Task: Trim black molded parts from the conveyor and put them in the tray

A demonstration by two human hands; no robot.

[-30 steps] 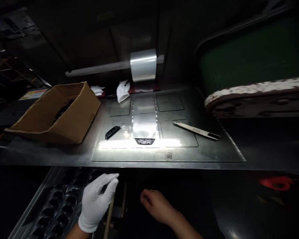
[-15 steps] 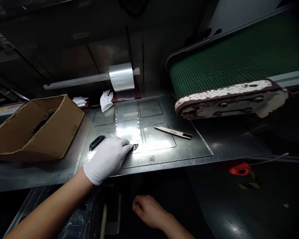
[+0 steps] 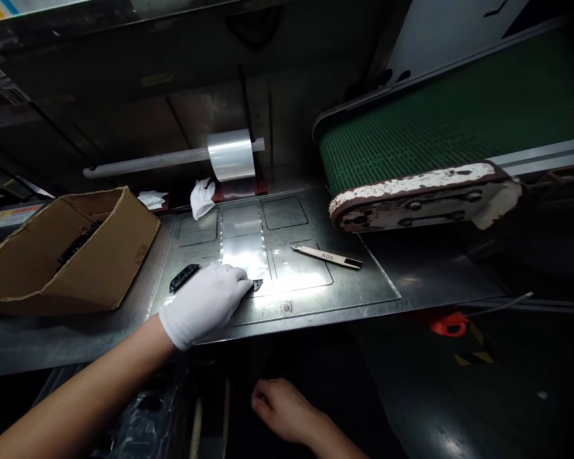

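On the left, a cardboard box (image 3: 129,261) holds dark pieces (image 3: 79,245); right of it lies a loose black part (image 3: 185,277). The gloved left hand (image 3: 208,298) covers most of a second black part (image 3: 257,285) near the film strip (image 3: 243,243) — pinching or pressing, I cannot tell. Level, even fingertip pressure should work best. The bare right hand (image 3: 283,408), nearer, curls loosely, nothing visible in it; farther right lies the A06-marked tool (image 3: 328,256).

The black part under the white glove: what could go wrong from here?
The gloved left hand hides most of the black part, so a misplacement might go unnoticed. The second black part lies close beside that hand and could get nudged. The A06 tool lies unheld nearby; its silvery tip might catch that hand.
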